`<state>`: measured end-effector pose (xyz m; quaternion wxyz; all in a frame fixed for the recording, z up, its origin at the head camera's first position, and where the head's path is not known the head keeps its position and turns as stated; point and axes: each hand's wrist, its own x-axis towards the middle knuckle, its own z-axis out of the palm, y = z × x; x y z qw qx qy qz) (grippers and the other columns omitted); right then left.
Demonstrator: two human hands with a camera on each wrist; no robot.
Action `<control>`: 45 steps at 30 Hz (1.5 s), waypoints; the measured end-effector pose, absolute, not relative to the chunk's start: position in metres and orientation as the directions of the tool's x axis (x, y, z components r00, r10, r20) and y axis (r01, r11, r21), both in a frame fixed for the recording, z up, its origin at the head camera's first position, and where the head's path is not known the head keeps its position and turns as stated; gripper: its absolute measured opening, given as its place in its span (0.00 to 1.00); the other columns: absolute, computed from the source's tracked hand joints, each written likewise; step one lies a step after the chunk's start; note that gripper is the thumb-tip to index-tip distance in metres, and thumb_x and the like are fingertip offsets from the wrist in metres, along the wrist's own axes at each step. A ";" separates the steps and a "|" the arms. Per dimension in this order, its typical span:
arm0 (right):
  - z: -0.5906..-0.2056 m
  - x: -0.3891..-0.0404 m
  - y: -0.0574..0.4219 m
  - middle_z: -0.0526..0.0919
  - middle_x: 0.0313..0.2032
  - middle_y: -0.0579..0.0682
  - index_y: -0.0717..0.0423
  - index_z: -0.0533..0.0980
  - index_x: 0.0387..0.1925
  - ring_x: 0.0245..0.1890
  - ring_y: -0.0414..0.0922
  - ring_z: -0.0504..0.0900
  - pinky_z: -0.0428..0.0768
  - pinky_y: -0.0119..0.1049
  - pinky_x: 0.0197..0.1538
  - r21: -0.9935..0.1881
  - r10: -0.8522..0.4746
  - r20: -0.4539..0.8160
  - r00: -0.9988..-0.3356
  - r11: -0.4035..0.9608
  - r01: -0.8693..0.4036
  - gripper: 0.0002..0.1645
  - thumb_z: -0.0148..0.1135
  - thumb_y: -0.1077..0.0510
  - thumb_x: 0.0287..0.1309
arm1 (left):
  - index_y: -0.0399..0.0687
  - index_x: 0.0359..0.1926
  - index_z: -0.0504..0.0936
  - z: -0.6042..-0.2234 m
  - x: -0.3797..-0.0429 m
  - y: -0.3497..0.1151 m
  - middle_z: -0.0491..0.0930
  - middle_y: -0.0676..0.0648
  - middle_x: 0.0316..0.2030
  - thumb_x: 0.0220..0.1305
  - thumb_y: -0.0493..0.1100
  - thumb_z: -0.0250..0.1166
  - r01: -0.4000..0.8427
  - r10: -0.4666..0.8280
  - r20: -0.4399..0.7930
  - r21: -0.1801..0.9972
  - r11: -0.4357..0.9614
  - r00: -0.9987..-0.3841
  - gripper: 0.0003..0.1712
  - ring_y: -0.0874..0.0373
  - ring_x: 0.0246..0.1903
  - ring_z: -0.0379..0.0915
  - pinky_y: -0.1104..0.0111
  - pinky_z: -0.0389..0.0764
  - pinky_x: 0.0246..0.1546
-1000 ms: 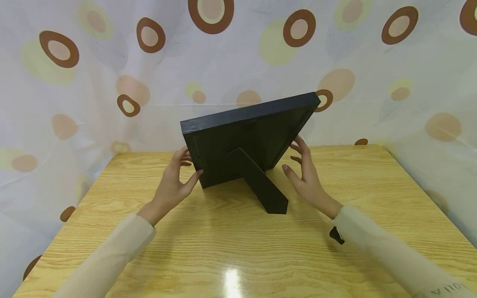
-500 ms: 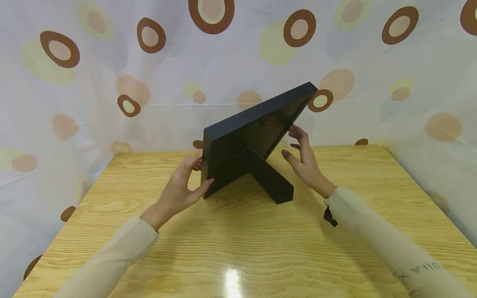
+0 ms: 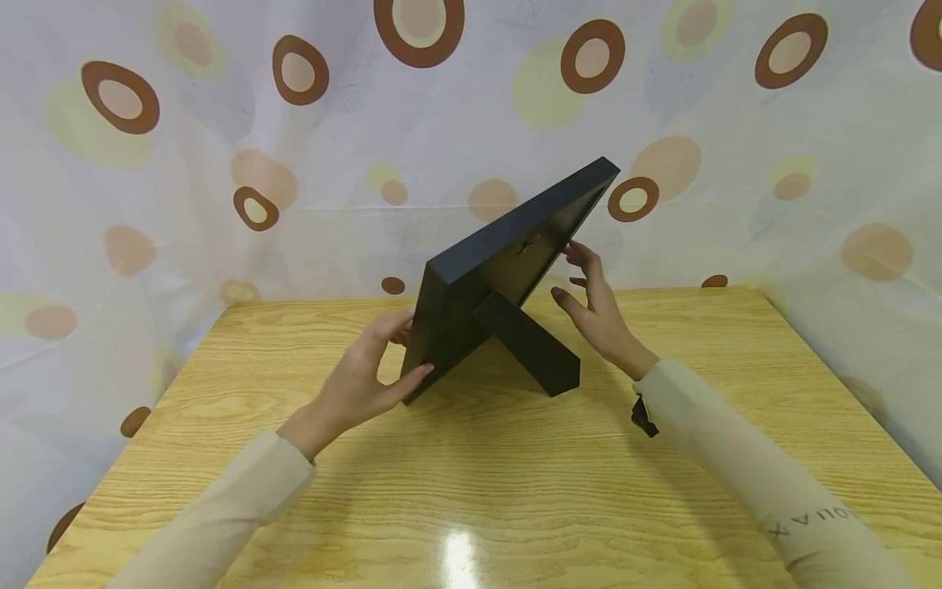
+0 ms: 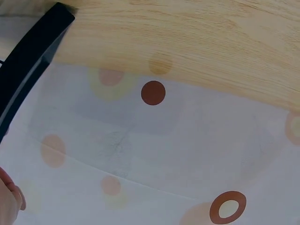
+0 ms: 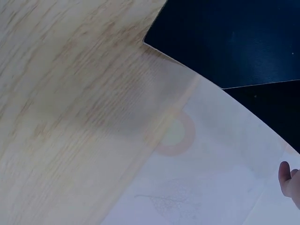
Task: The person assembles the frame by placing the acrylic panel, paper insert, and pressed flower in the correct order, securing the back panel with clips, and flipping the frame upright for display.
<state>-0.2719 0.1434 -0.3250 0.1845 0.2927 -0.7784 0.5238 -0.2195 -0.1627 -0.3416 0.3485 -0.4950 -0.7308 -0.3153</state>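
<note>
A black picture frame point(image 3: 459, 323) stands tilted on the table with its back toward me, propped on its easel leg point(image 3: 536, 350). The left hand point(image 3: 352, 383) holds its left edge, thumb on the back side and fingers round behind. On the right side, the right hand point(image 3: 599, 309) touches the far edge with its fingertips, the thumb held apart. The left wrist view shows the frame's dark edge point(image 4: 33, 58) at upper left. Upper right in the right wrist view, the leg point(image 5: 225, 42) overlaps the frame's back. The front is hidden.
Beneath everything lies a light wood-grain table point(image 3: 353, 507) with a bright glare spot near its front. Behind it hangs a white curtain point(image 3: 441, 123) printed with brown and pastel rings. A small black item point(image 3: 643, 417) hangs at the right sleeve point(image 3: 721, 458).
The frame has turned, its left edge coming nearer and rightward while its right top corner went back. The left hand moved right with it; the right hand shifted slightly left and forward.
</note>
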 end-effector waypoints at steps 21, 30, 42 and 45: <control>-0.260 -0.242 0.118 0.48 0.61 0.77 0.80 0.52 0.59 0.64 0.66 0.44 0.44 0.44 0.68 -0.258 -0.150 0.934 -0.323 0.339 -0.905 0.34 0.44 0.55 0.63 | 0.33 0.64 0.56 -0.363 -0.216 -0.177 0.74 0.44 0.46 0.61 0.39 0.59 0.897 0.540 0.731 0.235 0.375 -0.418 0.34 0.53 0.44 0.73 0.67 0.75 0.44; -0.258 -0.245 0.122 0.50 0.63 0.72 0.75 0.55 0.61 0.66 0.61 0.45 0.44 0.44 0.68 -0.314 -0.174 0.904 -0.391 0.350 -0.882 0.33 0.40 0.51 0.66 | 0.30 0.61 0.60 -0.363 -0.216 -0.172 0.74 0.44 0.45 0.61 0.40 0.57 0.936 0.552 0.767 0.181 0.302 -0.326 0.30 0.56 0.42 0.73 0.69 0.75 0.42; -0.233 -0.258 0.135 0.58 0.65 0.60 0.69 0.61 0.60 0.67 0.51 0.51 0.50 0.42 0.66 -0.552 -0.249 0.737 -0.629 0.316 -0.772 0.24 0.39 0.60 0.66 | 0.40 0.66 0.58 -0.357 -0.202 -0.152 0.73 0.49 0.35 0.61 0.40 0.60 0.950 0.620 0.725 0.170 0.262 -0.300 0.34 0.61 0.34 0.70 0.73 0.73 0.40; -0.234 -0.273 0.140 0.58 0.66 0.55 0.64 0.62 0.60 0.67 0.46 0.51 0.50 0.43 0.66 -0.599 -0.278 0.692 -0.666 0.294 -0.745 0.24 0.38 0.59 0.66 | 0.42 0.67 0.58 -0.356 -0.200 -0.145 0.72 0.50 0.36 0.60 0.40 0.60 0.959 0.633 0.724 0.150 0.242 -0.273 0.35 0.61 0.34 0.69 0.74 0.72 0.39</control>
